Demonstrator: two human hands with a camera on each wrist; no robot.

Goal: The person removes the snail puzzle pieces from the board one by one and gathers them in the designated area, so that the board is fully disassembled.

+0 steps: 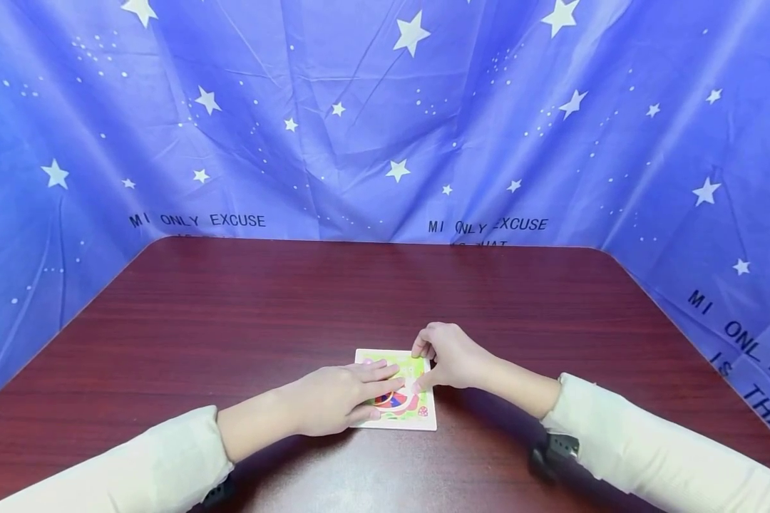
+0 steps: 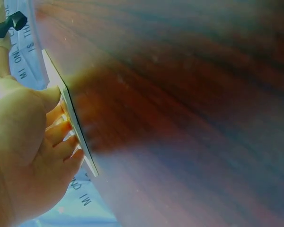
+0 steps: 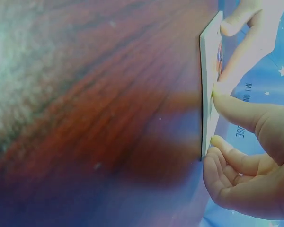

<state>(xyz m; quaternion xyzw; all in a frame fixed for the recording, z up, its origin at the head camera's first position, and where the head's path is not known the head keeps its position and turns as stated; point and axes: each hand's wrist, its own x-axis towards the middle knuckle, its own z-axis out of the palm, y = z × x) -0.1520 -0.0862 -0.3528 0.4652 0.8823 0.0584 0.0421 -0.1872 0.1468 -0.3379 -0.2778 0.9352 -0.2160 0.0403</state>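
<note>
A thin square puzzle board [image 1: 428,420] with a pale rim and a green, pink, red and blue picture lies flat on the table. My left hand [image 1: 330,399] rests on its left part, fingers spread straight across the picture; in the left wrist view the thumb [image 2: 49,97] lies along the near edge. At the right side, my right hand [image 1: 458,356] holds the board by its far right corner. The right wrist view has the right thumb [image 3: 236,109] on the board's face and the other fingers curled at its corner. Both hands cover much of the picture.
The dark red wood-grain table [image 1: 263,299] stretches beyond the board on all sides. A blue curtain [image 1: 359,142] with white stars and printed words hangs along its back and sides. A dark strap [image 1: 561,445] sits at the right sleeve.
</note>
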